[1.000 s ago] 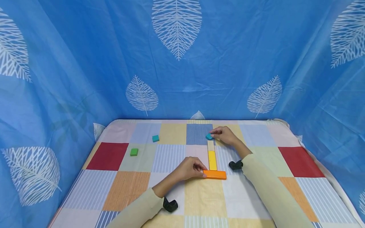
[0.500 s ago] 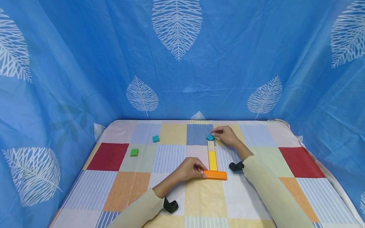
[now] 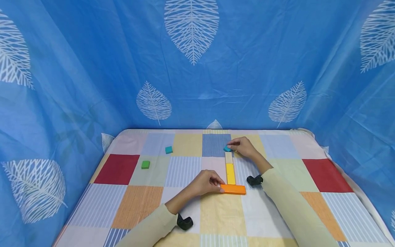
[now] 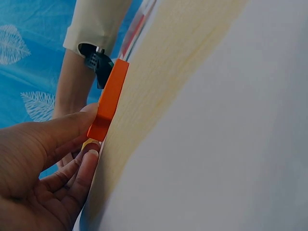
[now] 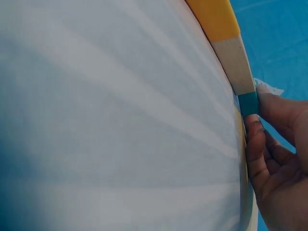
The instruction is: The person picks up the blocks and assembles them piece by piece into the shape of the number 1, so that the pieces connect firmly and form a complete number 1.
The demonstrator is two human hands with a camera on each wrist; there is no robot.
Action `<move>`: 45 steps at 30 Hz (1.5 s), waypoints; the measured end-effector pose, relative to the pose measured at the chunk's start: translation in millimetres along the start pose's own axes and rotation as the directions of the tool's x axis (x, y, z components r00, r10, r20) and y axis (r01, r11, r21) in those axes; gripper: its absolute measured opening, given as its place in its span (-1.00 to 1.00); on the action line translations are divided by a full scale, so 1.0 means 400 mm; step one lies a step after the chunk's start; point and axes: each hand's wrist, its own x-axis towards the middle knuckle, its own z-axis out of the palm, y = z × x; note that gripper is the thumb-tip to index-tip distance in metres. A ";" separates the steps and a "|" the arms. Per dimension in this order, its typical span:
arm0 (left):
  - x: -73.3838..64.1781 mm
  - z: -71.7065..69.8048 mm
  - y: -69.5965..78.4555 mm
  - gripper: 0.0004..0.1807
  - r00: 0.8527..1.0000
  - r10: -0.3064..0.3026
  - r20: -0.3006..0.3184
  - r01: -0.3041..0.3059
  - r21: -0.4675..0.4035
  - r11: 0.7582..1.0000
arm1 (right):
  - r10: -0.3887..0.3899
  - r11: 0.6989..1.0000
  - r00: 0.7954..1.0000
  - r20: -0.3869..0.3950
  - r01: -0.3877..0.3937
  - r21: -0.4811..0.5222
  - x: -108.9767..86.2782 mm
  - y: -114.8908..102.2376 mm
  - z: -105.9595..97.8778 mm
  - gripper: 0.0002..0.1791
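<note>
My left hand pinches the left end of a long orange wooden block that lies crosswise on the cloth. In the left wrist view the thumb is on the orange block, with curled fingers beside its end. A yellow block runs away from the orange one, followed by a plain wood-coloured block in line. Beyond them, my right hand holds a small teal block between thumb and fingers. The right wrist view has this teal block right at the plain block's far end.
Another teal block and a green square block lie apart on the left. A patchwork cloth covers the table. Blue leaf-print curtains stand behind and at both sides.
The teal block under my right hand has turned and shifted slightly toward the plain block. My left hand and the orange block stay in place.
</note>
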 end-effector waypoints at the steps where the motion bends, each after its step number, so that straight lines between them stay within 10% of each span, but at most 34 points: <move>1: 0.001 0.000 0.000 -0.81 1.000 0.001 0.000 -0.001 0.002 1.000 | -0.003 1.000 1.000 0.004 0.003 0.001 0.001 0.001 0.000 -0.71; 45: -0.002 0.001 0.002 -0.81 1.000 0.010 -0.002 -0.010 0.004 1.000 | 0.039 0.998 0.999 -0.013 -0.038 0.040 -0.016 0.004 -0.004 -0.72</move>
